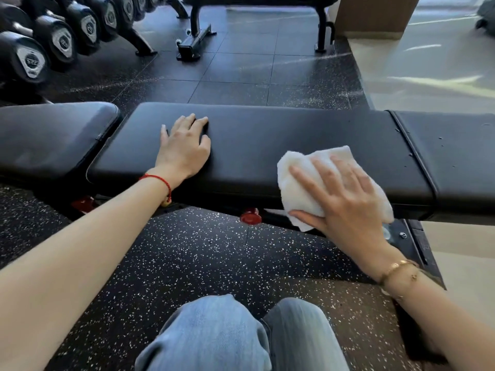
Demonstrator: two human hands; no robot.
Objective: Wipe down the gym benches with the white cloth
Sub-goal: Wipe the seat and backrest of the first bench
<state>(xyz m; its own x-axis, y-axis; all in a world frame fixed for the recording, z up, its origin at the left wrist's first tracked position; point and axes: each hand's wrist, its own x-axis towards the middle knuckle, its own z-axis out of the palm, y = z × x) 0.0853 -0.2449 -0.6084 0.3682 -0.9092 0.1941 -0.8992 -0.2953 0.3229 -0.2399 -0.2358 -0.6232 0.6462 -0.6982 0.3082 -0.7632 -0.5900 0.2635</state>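
A black padded gym bench [267, 137] runs left to right across the view, in three pad sections. My left hand [184, 148] rests flat on the middle pad near its left end, fingers straight. A white cloth [294, 180] lies over the near edge of the same pad, further right. My right hand [340, 194] presses on the cloth with spread fingers, and the thumb wraps under its lower edge. Small water drops [439, 137] dot the right-hand pad.
A rack of black dumbbells [53, 41] stands at the back left. Another bench's frame [195, 41] stands beyond on the black rubber floor. Red adjustment knobs [250, 216] sit under the bench. My knees in blue jeans [227, 336] are at the bottom. Pale flooring [428, 62] lies to the right.
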